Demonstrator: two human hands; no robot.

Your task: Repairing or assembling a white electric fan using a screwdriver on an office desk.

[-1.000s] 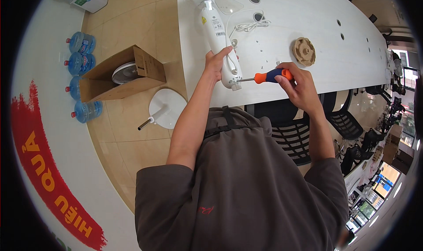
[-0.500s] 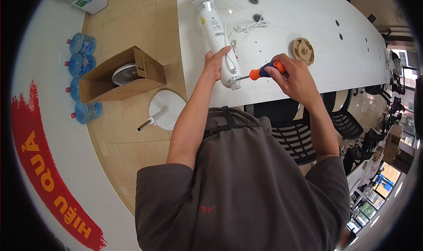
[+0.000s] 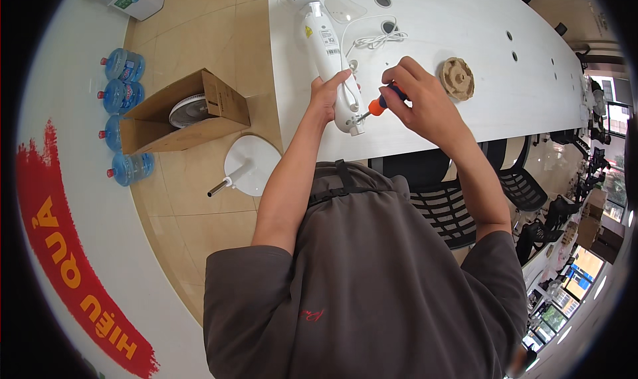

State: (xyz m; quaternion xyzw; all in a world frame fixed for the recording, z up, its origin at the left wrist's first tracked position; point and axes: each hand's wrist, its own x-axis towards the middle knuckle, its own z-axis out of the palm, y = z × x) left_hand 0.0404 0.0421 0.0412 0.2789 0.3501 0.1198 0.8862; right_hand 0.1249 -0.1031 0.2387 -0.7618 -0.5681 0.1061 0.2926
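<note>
A white fan body (image 3: 327, 52), with its vented motor housing at the far end, lies over the left part of the white table. My left hand (image 3: 325, 98) is closed round its near part, by the cord. In my right hand (image 3: 419, 100) is an orange and dark blue screwdriver (image 3: 379, 104), its handle partly hidden by my fingers. The screwdriver's metal shaft slants down to the left, and its tip meets the fan body's near end. A white power cord (image 3: 377, 40) is bundled on the table just beyond, running toward the fan body.
A round brown moulded piece (image 3: 457, 79) lies on the table (image 3: 518, 100) right of my right hand. On the floor at left are a cardboard box (image 3: 222, 106) holding a fan grille, a white round base (image 3: 256, 159) with a pole, and several water bottles (image 3: 125, 66). Black mesh chairs (image 3: 438, 209) stand along the near edge.
My right hand has shifted slightly left and up and changed its hold, and the screwdriver handle now tilts more steeply. My left hand and the fan body have barely moved.
</note>
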